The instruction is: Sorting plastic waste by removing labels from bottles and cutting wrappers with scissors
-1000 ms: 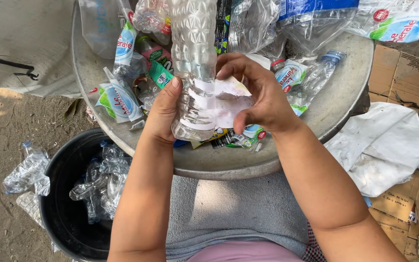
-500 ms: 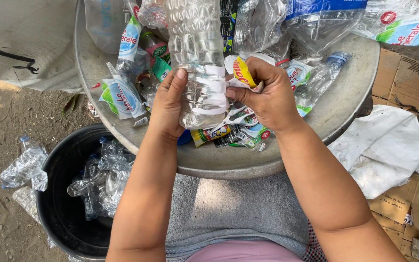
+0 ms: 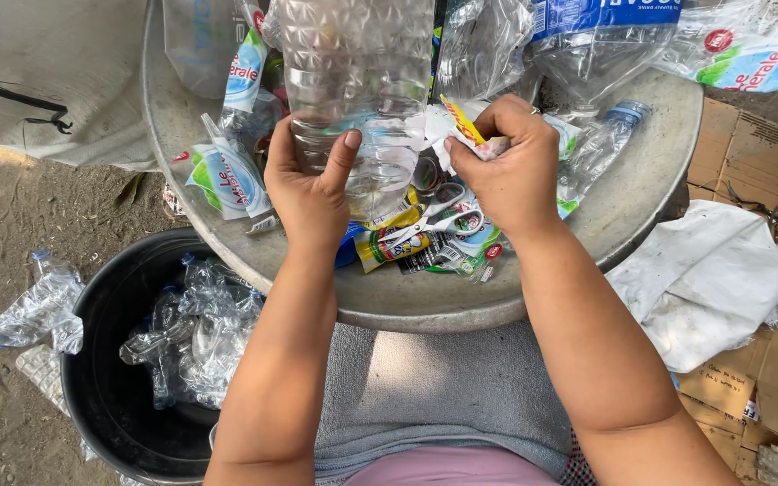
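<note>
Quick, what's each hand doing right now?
Left hand: closed around the clear plastic bottle.
Right hand: closed on the peeled bottle label.

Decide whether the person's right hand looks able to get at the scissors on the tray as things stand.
Probably yes, once emptied. The scissors lie uncovered among loose labels just below the right hand. That hand is closed on a torn label, though, and the left hand grips the clear bottle.

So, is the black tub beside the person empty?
No, the black tub holds several crushed clear plastic bottles.
</note>
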